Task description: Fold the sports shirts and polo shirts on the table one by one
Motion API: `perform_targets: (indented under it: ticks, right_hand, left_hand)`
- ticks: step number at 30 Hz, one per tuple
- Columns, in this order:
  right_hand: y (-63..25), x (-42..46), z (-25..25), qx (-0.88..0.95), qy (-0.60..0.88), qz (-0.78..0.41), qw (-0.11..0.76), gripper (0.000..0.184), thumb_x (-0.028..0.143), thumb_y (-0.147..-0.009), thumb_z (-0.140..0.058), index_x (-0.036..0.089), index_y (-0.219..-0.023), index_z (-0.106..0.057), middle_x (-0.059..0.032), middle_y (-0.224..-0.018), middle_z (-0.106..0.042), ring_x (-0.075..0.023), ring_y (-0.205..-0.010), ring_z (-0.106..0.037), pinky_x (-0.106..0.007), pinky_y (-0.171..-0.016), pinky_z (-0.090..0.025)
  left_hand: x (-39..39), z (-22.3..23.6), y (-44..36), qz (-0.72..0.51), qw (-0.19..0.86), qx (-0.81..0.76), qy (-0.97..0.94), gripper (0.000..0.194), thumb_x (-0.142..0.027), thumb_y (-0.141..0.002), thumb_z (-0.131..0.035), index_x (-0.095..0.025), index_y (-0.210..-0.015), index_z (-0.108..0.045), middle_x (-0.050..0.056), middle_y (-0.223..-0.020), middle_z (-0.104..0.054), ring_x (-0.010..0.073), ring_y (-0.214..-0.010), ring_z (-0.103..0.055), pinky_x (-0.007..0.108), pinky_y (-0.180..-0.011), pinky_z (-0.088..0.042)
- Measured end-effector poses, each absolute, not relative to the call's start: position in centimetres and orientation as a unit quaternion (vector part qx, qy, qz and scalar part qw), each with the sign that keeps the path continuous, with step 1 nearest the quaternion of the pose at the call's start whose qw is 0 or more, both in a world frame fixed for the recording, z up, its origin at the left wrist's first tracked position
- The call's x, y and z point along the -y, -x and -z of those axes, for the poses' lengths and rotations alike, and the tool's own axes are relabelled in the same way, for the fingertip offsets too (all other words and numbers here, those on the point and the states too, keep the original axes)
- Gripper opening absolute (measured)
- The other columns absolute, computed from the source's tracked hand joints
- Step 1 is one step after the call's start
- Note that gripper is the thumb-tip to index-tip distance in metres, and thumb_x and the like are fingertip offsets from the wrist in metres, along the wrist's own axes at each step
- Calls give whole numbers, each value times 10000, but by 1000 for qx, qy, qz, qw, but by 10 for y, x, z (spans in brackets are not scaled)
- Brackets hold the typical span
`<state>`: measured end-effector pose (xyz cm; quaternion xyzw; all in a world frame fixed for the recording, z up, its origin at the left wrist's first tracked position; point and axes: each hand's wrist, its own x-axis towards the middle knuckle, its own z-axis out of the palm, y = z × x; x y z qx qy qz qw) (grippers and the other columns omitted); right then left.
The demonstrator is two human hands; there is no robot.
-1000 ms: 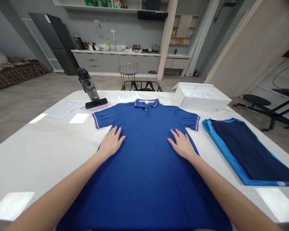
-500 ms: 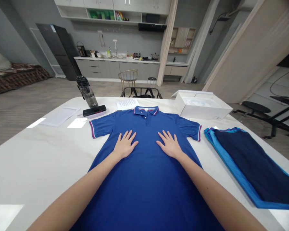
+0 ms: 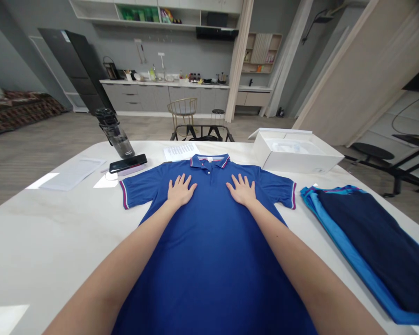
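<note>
Blue polo shirt [image 3: 209, 265] lies spread front-up on a white table [image 3: 73, 242], folded clothes [image 3: 373, 246] to its right. Farther up, the left hand [image 3: 180, 190] and right hand [image 3: 242, 190] rest flat, fingers spread, gripping nothing. Over the past second they have shifted inward and nearer the collar [image 3: 195, 162], so any smoothing now reaches the upper chest. Beyond sits an open white box [image 3: 293, 161].

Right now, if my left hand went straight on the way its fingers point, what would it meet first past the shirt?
Probably the printed paper beyond the shoulder of the blue shirt under your left hand; it might brush the collar on the way, as depth is hard to judge.
</note>
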<state>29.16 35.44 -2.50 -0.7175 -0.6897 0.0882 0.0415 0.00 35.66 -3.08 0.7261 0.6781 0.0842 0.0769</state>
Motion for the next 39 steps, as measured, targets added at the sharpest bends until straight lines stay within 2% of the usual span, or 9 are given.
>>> perform_targets:
  ticks: [5, 9, 17, 22, 25, 27, 30, 33, 39]
  right_hand:
    - [-302, -386, 25, 650, 753, -34, 99, 801, 696, -1001, -150, 227, -1635, -291, -114, -1709, -177, -340, -1570, -103, -621, -1229, -50]
    - [-331, -407, 27, 568, 811, -47, 131, 852, 673, -1000, -98, 131, -1620, -317, -167, -1680, -249, -359, -1547, -183, -617, -1225, -98]
    - [-370, -414, 24, 529, 835, -113, 103, 850, 772, -937, -128, 309, -1627, -309, -59, -1714, -180, -487, -1536, -47, -816, -1107, 47]
    - [-363, -420, 19, 495, 853, -141, 82, 847, 801, -917, -138, 365, -1637, -233, -46, -1730, -87, -529, -1521, 52, -893, -1017, 47]
    - [-361, -421, 18, 492, 858, -136, 64, 850, 801, -919, -157, 356, -1641, -225, -67, -1730, -77, -550, -1511, 39, -911, -990, 34]
    - [-355, -418, 18, 524, 844, -98, 61, 832, 772, -942, -149, 330, -1639, -255, -84, -1724, -110, -529, -1520, -8, -888, -1018, 49]
    - [-335, -413, 18, 623, 778, -21, 73, 781, 697, -993, -103, 290, -1634, -284, -85, -1720, -136, -417, -1553, -55, -793, -1120, 54]
    - [-303, -410, 18, 699, 711, -42, 65, 772, 674, -1010, -73, 269, -1638, -267, -77, -1719, -146, -335, -1565, -97, -708, -1192, -33]
    - [-271, -408, 24, 703, 705, -87, 31, 791, 717, -992, -103, 294, -1652, -206, -44, -1722, -125, -328, -1574, -71, -704, -1199, -23]
  left_hand:
    - [-392, 26, 8, -108, 35, -705, -700, 761, -602, -1008, -171, -156, -1599, -348, 153, -1674, -279, 331, -1544, -266, 575, -1253, -175]
    - [-415, 28, 40, -90, 50, -741, -664, 768, -606, -996, -164, -177, -1619, -299, 120, -1691, -240, 313, -1568, -202, 574, -1261, -156]
    - [-413, 30, 66, -57, 72, -778, -621, 826, -739, -933, -137, -308, -1620, -293, 26, -1711, -175, 353, -1575, -141, 719, -1213, -96]
    - [-414, 25, 62, -62, 74, -785, -612, 822, -746, -927, -162, -317, -1613, -308, 39, -1711, -181, 378, -1570, -145, 757, -1175, -149]
    - [-413, 24, 62, -56, 67, -790, -606, 820, -739, -934, -174, -300, -1612, -314, 62, -1709, -185, 390, -1564, -160, 773, -1164, -140]
    - [-411, 23, 60, -59, 36, -776, -627, 792, -704, -956, -178, -284, -1616, -306, 68, -1711, -177, 378, -1568, -154, 756, -1185, -86]
    - [-409, 20, 49, -70, -8, -725, -685, 738, -639, -994, -176, -265, -1617, -308, 66, -1713, -176, 337, -1581, -126, 692, -1226, -19]
    - [-407, 19, 22, -77, 10, -674, -735, 749, -644, -1001, -172, -244, -1620, -301, 73, -1711, -178, 309, -1586, -117, 641, -1251, -27]
    - [-405, 27, -26, -68, 89, -645, -756, 788, -693, -985, -186, -238, -1614, -321, 85, -1702, -201, 313, -1579, -161, 613, -1259, -100]
